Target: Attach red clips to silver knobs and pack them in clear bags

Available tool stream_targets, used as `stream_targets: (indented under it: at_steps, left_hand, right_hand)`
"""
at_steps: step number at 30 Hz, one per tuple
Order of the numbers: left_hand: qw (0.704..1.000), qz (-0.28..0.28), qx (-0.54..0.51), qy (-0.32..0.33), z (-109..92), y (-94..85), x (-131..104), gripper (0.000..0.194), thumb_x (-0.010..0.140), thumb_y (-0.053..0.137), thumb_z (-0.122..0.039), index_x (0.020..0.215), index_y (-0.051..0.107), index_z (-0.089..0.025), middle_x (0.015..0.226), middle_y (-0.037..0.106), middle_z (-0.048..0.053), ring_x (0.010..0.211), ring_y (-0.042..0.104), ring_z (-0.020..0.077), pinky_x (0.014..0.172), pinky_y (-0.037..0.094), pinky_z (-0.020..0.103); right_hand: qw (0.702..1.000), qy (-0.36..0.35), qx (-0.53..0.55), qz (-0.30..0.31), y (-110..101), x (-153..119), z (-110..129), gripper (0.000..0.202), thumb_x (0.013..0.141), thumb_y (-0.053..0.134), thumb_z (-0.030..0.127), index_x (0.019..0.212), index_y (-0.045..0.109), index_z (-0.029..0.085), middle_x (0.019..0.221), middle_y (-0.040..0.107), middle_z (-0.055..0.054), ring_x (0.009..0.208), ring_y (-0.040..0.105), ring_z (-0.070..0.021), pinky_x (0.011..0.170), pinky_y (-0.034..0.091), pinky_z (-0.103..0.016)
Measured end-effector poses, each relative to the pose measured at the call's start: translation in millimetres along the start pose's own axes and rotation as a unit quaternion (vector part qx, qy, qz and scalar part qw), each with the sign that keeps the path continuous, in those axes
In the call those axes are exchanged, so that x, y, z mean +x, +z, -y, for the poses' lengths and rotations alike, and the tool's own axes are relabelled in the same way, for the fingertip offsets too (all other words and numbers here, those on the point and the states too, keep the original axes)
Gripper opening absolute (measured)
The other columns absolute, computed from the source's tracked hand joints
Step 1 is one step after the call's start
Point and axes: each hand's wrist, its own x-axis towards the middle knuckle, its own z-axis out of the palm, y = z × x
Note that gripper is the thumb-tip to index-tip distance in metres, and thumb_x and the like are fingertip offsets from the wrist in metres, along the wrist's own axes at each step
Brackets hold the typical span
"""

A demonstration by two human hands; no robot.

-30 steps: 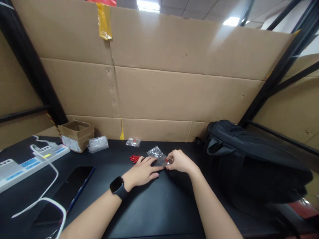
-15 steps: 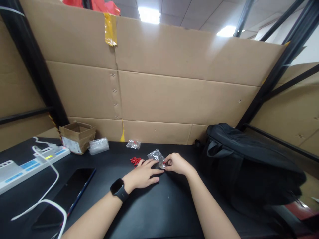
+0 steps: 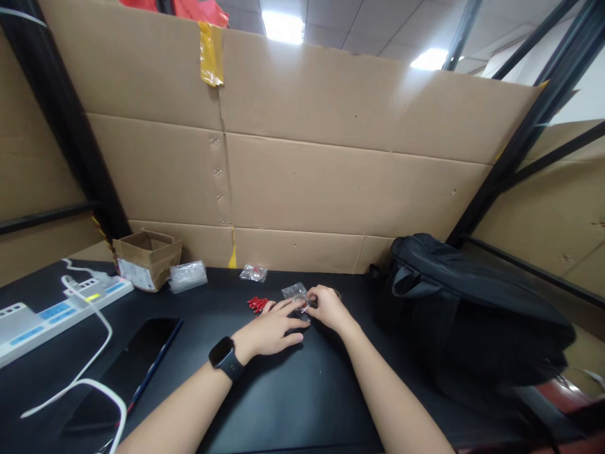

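On the black table top lies a small clear plastic bag [image 3: 293, 290] with something round and clear at its lower part, a touch of red beside it. My left hand [image 3: 269, 329], wearing a black watch, rests with spread fingers, its fingertips pressing on the bag. At the bag's right side my right hand [image 3: 329, 308] is closed in a pinch on the plastic; its fingers partly hide what lies there. Just left of my left fingertips is a pile of several small red pieces [image 3: 258, 305]. Farther back sits another clear bag [image 3: 254, 272] with a red bit inside.
A stack of clear bags [image 3: 188, 276] lies beside an open cardboard box [image 3: 149, 255]. On the left are a white power strip [image 3: 61, 321], a white cable and a dark phone [image 3: 137, 362]. A black backpack [image 3: 467, 309] stands at right, and a cardboard wall [image 3: 302, 183] rises behind.
My right hand has shifted slightly left and away from me, bringing the round clear thing over the bag near my left fingertips. My left hand has stayed nearly in place.
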Motion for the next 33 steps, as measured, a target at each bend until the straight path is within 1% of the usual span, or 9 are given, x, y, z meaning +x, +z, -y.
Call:
stream_targets:
  at_steps: [7,11,13,16,20,23,25,28,33]
  left_hand:
    - [1.000,-0.003,-0.005,-0.002,2.9,-2.5,-3.0,0.038,0.095,0.049,-0.049,0.132,0.057,-0.044,0.159,0.033,0.000,0.143,0.031,0.0326,0.110,0.026,0.058]
    - [0.999,-0.045,-0.019,0.010,5.5,-11.5,-0.7,0.026,0.094,0.051,-0.041,0.104,0.073,-0.033,0.139,0.055,0.003,0.130,0.045,0.0268,0.106,0.032,0.044]
    - [0.996,-0.087,-0.018,-0.010,5.5,-15.5,0.6,0.023,0.094,0.049,-0.030,0.094,0.072,-0.028,0.122,0.064,0.003,0.118,0.053,0.0228,0.100,0.035,0.039]
    - [0.985,-0.156,0.022,-0.068,3.7,-16.3,3.3,0.022,0.088,0.050,-0.017,0.101,0.066,-0.027,0.109,0.066,0.003,0.108,0.054,0.0218,0.094,0.035,0.037]
    - [0.975,-0.186,0.073,-0.094,0.3,-8.8,9.8,0.026,0.087,0.057,-0.022,0.111,0.061,-0.027,0.115,0.064,0.005,0.112,0.050,0.0251,0.092,0.032,0.040]
    - [0.972,-0.195,0.073,-0.113,0.3,-4.7,13.8,0.011,0.092,0.054,-0.027,0.095,0.064,-0.024,0.103,0.067,0.006,0.106,0.053,0.0240,0.090,0.030,0.041]
    - [0.971,-0.198,0.053,-0.126,2.3,-5.1,13.7,0.014,0.093,0.051,-0.027,0.087,0.063,-0.023,0.096,0.068,0.004,0.101,0.055,0.0224,0.087,0.029,0.040]
    - [0.969,-0.195,0.011,-0.152,6.6,-8.2,11.2,0.012,0.090,0.052,-0.026,0.083,0.062,-0.023,0.092,0.069,0.002,0.098,0.058,0.0212,0.085,0.029,0.038]
    - [0.953,-0.207,-0.020,-0.221,8.8,-8.6,12.0,0.009,0.085,0.052,-0.025,0.081,0.059,-0.022,0.085,0.071,0.001,0.089,0.062,0.0206,0.084,0.029,0.038]
  right_hand:
    - [0.996,0.027,-0.036,-0.080,19.1,7.3,9.3,0.023,0.075,0.072,0.019,0.095,0.062,0.022,0.097,0.058,-0.003,0.090,0.055,-0.0181,0.076,0.041,-0.027]
    - [0.998,-0.032,0.035,-0.030,3.0,7.1,2.4,0.026,0.076,0.073,0.021,0.100,0.062,0.022,0.096,0.058,-0.002,0.088,0.054,-0.0172,0.078,0.042,-0.027]
    - [0.995,-0.069,0.077,-0.003,-10.1,4.4,-4.1,0.022,0.083,0.065,0.018,0.104,0.063,0.023,0.097,0.060,-0.002,0.086,0.055,-0.0162,0.079,0.043,-0.027]
    - [0.996,-0.063,0.070,-0.001,-23.2,0.2,-14.4,0.032,0.082,0.056,0.004,0.105,0.065,0.023,0.104,0.062,-0.004,0.095,0.055,-0.0175,0.086,0.041,-0.030]
    - [0.999,-0.031,0.010,0.010,-19.3,-0.8,-20.1,0.042,0.069,0.075,0.007,0.105,0.067,0.027,0.111,0.061,-0.003,0.105,0.051,-0.0223,0.093,0.037,-0.038]
    - [0.999,-0.036,0.019,0.007,-12.7,1.5,-17.1,0.023,0.074,0.079,0.020,0.094,0.072,0.026,0.106,0.062,-0.003,0.102,0.053,-0.0209,0.093,0.038,-0.037]
    - [0.998,-0.049,0.031,-0.002,-12.0,2.7,-14.9,0.004,0.080,0.075,0.023,0.084,0.074,0.024,0.103,0.064,-0.003,0.099,0.055,-0.0195,0.092,0.038,-0.035]
    - [0.996,-0.049,0.066,0.016,-14.1,3.1,-13.9,0.004,0.083,0.071,0.023,0.080,0.074,0.021,0.094,0.068,-0.003,0.088,0.060,-0.0169,0.085,0.042,-0.030]
    - [0.985,0.019,0.158,0.060,-8.6,2.0,-12.0,0.008,0.084,0.064,0.023,0.088,0.070,0.019,0.072,0.069,0.000,0.066,0.063,-0.0134,0.064,0.044,-0.022]
